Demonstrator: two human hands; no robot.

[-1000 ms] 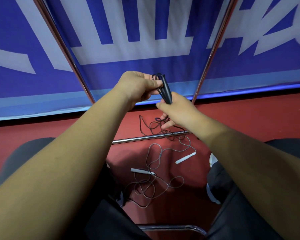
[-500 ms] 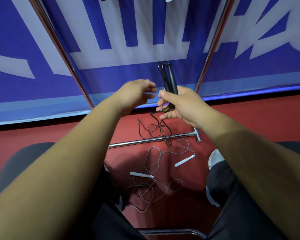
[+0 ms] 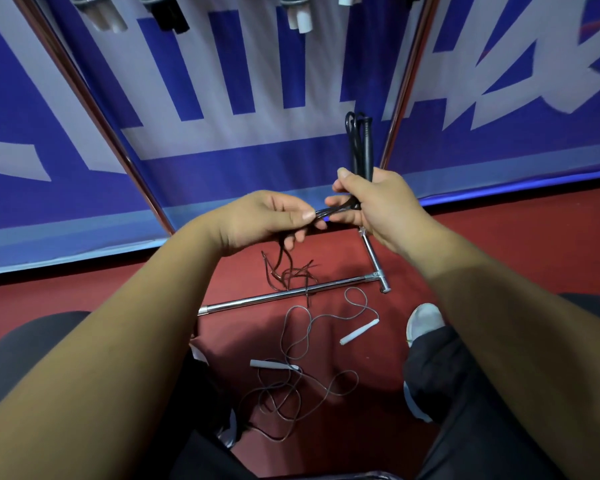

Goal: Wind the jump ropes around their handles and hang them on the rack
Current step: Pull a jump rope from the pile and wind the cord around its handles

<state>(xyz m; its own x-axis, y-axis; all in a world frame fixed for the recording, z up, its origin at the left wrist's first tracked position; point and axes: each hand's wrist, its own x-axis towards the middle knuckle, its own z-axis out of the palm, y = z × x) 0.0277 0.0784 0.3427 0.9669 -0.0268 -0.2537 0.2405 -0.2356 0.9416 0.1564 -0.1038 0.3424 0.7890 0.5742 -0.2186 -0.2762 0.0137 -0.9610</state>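
Two black handles (image 3: 362,143) side by side, long way pointing up and away, squeezed in the curled fingers (image 3: 347,183) of the right hand (image 3: 385,202). Tops poking out above those fingers, bottoms hidden inside the fist. From under the right fingers, black cord (image 3: 329,212) stretched sideways to the left hand (image 3: 264,221), pinched there between thumb and first finger. Left hand nearer the loose cord, so likely the one to loop it round the handles next. Rest of the cord hanging below the left fingers onto the red floor (image 3: 499,244), tangled over a rack bar (image 3: 257,301). Farther down, another rope with white handles (image 3: 359,331). High above, wound ropes (image 3: 167,12) cut off by the top edge.
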